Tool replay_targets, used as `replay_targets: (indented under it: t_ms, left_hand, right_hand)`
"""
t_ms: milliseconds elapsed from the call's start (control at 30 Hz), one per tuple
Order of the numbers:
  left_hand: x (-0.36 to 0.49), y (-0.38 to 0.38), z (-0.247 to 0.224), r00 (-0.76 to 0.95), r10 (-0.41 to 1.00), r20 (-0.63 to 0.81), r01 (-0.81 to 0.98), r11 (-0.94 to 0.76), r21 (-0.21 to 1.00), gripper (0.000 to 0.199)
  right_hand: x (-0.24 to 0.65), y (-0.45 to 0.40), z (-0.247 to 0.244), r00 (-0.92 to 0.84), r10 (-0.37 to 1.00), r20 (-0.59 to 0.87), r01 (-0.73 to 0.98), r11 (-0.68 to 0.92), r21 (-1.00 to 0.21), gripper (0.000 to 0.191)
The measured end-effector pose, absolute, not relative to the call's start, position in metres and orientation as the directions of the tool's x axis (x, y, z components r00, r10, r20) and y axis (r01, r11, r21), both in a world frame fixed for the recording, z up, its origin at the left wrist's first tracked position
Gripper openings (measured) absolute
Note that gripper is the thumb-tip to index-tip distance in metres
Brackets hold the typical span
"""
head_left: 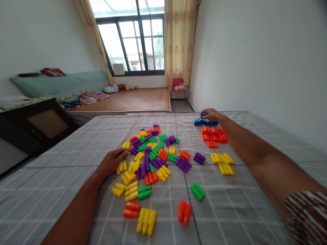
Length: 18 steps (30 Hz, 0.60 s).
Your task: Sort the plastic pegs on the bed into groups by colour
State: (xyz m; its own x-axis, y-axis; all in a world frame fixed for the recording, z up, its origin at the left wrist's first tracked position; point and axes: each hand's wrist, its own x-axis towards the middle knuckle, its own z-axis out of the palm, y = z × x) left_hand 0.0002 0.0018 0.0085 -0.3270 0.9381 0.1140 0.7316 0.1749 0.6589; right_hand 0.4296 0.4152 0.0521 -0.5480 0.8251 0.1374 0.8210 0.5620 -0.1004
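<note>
Blue ribbed plastic blocks [208,122]: likely light, stiff; grip sides. Right hand [211,113] pinches one; left hand [114,161], finger spread unclear.

We are reading no text, label or number anywhere; the square whitish clock [119,69], standing at the lower left corner of the dark-framed glass window [141,46], is showing only blurred marks.

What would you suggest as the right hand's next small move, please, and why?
Probably the right hand should settle the blue piece at its fingertips among the blue pieces there, since those lie grouped by colour, like the orange group and yellow group nearby.
</note>
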Motion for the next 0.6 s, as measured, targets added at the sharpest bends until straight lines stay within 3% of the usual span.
replay_targets:
  t_ms: [233,600]
  left_hand:
    - [-0.006,0.003,0.001,-0.317,0.941,0.116,0.729,0.164,0.665,0.057]
    - [-0.011,0.004,-0.002,-0.317,0.94,0.126,0.765,0.175,0.62,0.053]
  right_hand:
    - [0.444,0.435,0.056,-0.542,0.83,0.129,0.818,0.556,-0.145,0.042]
    - [0.457,0.428,0.058,-0.561,0.826,-0.045,0.826,0.555,-0.098,0.046]
